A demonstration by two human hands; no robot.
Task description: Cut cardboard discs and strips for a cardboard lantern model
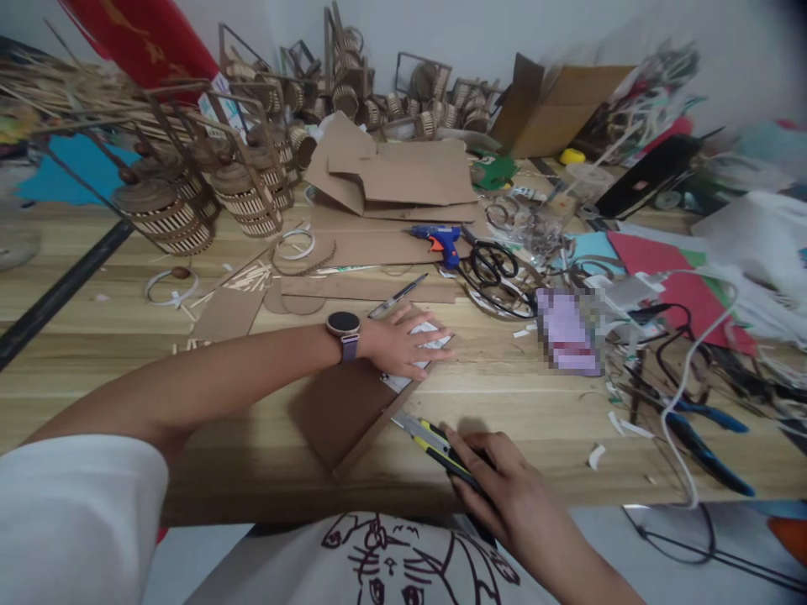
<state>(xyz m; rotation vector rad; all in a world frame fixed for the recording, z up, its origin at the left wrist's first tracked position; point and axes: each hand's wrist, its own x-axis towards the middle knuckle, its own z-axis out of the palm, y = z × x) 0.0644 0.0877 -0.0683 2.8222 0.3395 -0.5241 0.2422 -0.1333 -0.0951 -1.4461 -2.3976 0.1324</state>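
My left hand (pixel 400 340) lies flat with fingers spread on a piece of brown cardboard (pixel 344 412). Under its fingers and palm shows a pale printed strip (pixel 396 382), mostly covered, whose kind I cannot make out. My right hand (pixel 498 483) is wrapped round a yellow and black utility knife (pixel 435 445). The knife's blade is out and points up and left, its tip by the cardboard's right edge; whether it touches is unclear. A pen (pixel 400 294) lies just beyond my left hand.
A blue glue gun (pixel 445 242) and coiled black cable (pixel 495 265) lie beyond my hands. Folded cardboard (pixel 416 176) is at the back, slatted lanterns (pixel 167 210) at the left. On the right are blue-handled pliers (pixel 706 454), a white cord (pixel 684 395) and a blurred purple object (pixel 567 332).
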